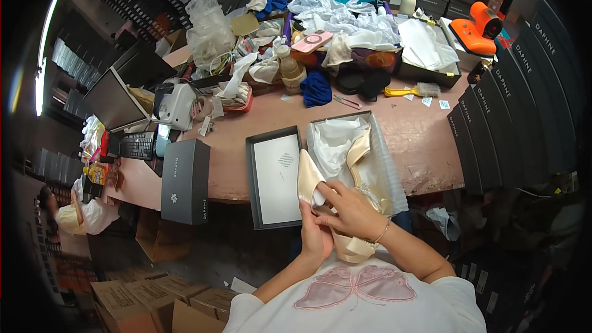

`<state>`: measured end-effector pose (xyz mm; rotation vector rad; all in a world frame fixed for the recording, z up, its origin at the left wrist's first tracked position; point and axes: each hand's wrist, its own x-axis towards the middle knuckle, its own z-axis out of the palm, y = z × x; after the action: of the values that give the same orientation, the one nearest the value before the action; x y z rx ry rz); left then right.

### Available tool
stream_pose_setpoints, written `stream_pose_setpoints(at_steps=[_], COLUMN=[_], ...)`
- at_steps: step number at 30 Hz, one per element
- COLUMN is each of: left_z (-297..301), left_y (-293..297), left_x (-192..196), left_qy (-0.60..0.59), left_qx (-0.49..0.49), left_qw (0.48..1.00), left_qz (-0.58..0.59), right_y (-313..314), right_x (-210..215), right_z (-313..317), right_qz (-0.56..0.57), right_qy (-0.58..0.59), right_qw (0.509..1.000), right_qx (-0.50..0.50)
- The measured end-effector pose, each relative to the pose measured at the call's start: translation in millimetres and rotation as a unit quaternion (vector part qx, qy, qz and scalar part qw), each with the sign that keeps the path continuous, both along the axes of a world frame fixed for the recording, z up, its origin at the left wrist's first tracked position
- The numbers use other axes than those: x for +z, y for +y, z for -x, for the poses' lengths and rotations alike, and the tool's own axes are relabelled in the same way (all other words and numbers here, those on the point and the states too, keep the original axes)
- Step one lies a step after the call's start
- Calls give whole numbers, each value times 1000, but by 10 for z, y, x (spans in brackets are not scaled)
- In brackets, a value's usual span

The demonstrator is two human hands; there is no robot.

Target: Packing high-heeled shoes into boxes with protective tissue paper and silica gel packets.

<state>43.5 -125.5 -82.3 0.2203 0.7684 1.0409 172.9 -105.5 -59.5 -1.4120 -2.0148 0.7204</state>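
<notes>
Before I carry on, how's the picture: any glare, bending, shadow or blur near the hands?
Head view: the tube light at far left is blown out and bowed; head view: dark boxes at right lean and curve toward the black rim; head view: deep shadow under the desk; head view: left hand, right hand and pointed shoe look well lit, without obvious blur.

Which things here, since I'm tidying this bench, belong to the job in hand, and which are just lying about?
Likely in the job:
- cream shoe in the left hand, right hand at its opening
- second cream shoe and white tissue in the open box
- white-lined tray beside it

Apparently just lying about:
- yellow-handled brush
- blue cloth
- orange device
- keyboard
</notes>
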Motion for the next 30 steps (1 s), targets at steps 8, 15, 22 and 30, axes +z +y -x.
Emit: stream_pose_setpoints(at_steps=[8,15,22,30], left_z=[90,265,338,41], left_y=[-20,272,250,90], left_x=[-227,-144,-109,130], left_qy=[40,39,33,23], left_qx=[-24,-53,-46,-19], left_qw=[999,998,998,999], left_qz=[-10,14,11,30], right_y=[126,549,586,326], right_x=[-156,-242,-274,-476], right_z=[-115,-503,-235,-37], right_qz=[45,-104,-278,-272], right_qy=[-5,-11,-88,-113], right_qw=[997,988,954,949], right_qx=[64,-113,-75,114])
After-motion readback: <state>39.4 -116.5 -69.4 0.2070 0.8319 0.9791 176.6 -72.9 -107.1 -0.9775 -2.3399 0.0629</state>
